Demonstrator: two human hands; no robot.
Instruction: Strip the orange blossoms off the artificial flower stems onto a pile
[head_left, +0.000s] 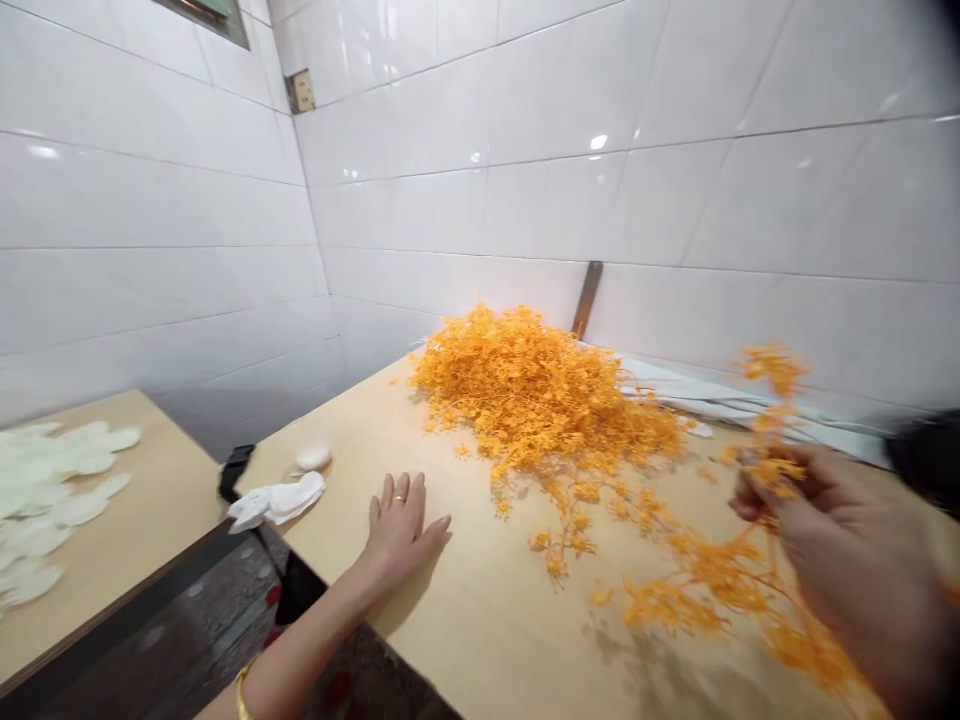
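My left hand (399, 535) lies flat on the wooden tabletop (469, 560), fingers stretched out, a ring on one finger and nothing held. On the right, my right hand (832, 530) pinches a sprig of orange artificial flowers (776, 470) above the table. Its branches hang below the hand and also stick up above the fingertips; the hand is slightly blurred. Between and beyond both hands sits a big heap of the same orange flowers (525, 380). Several loose sprigs (570, 525) spread from the heap toward the front.
A white cloth (277, 500) and a small round pale object (313, 458) lie left of my left hand. Pale petal-like pieces (67, 470) cover part of a second table at left. A brown strip (587, 300) leans against the tiled wall. A dark object (926, 460) stands far right.
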